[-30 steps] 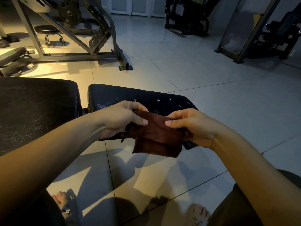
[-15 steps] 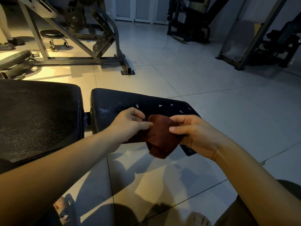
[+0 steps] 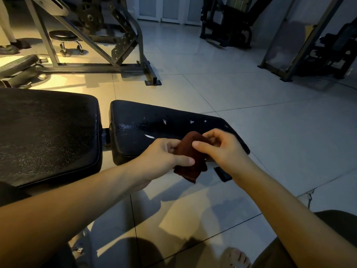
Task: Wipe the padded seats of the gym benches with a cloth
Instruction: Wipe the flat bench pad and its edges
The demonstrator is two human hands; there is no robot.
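A dark brown cloth [image 3: 191, 161] is bunched between both hands, just over the near edge of the small black seat pad [image 3: 146, 126]. My left hand [image 3: 164, 157] pinches its left side with thumb and fingers. My right hand [image 3: 220, 147] grips its upper right part, fingers curled round the fabric. The cloth's lower corner hangs below the pad's edge. The seat pad shows white scuffs and a sheen. A larger black back pad [image 3: 46, 134] lies to the left, across a narrow gap.
A grey steel machine frame [image 3: 92, 64] stands on the tiled floor behind the bench, a round wheeled stool [image 3: 65, 38] beneath it. Dark gym machines [image 3: 228, 24] and a slanted frame [image 3: 293, 45] fill the back right. A person's shoes [image 3: 11, 47] show at far left.
The cloth was spread flat between my hands and is now folded and bunched smaller. Both hands have drawn closer together and moved up over the seat pad's near edge.
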